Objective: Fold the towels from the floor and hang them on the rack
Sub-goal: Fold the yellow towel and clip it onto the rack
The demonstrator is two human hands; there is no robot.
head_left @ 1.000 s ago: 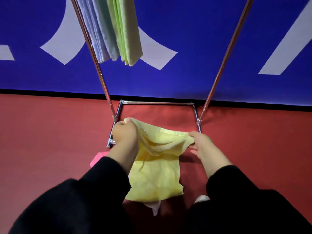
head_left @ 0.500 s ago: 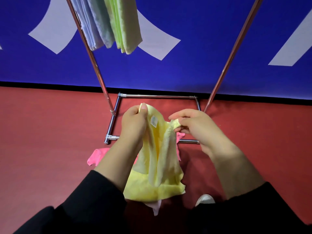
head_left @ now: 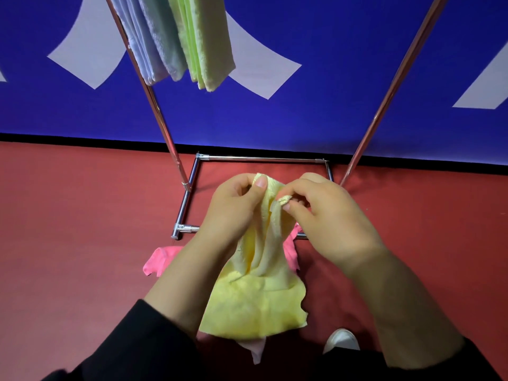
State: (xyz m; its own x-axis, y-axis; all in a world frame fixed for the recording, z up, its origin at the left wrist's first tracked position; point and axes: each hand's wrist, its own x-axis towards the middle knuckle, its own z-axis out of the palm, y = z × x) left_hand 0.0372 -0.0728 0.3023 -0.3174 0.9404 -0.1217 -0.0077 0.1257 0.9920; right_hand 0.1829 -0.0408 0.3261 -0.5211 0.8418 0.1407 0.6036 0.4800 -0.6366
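A: We have the soft yellow terry towel (head_left: 255, 301) up off the red floor (head_left: 82, 243), bunched between us and the chrome tube rack (head_left: 189, 199). Our left hand (head_left: 233, 213) pinches its top edge, thumb pressed over the fold; our right hand (head_left: 327, 224) nips a second corner between thumb and fingertips, just beside the left.

B: So both hands hold cloth, close together, and the rest hangs crumpled below them.

A: Yes. The risk we see is that the two corners are not a matched pair. If we pull them apart on a twisted edge, the fold will come out skewed.

B: And the right-hand pinch looks small. A light tug could slip that corner free and drop half the towel onto the bright pink towel (head_left: 159, 261) lying on the floor beneath.

A: Then we would likely tangle the two picking it back up. The pale blue and light green folded towels (head_left: 192, 42) hang at the rack's left side, so we should aim further right to avoid knocking them.
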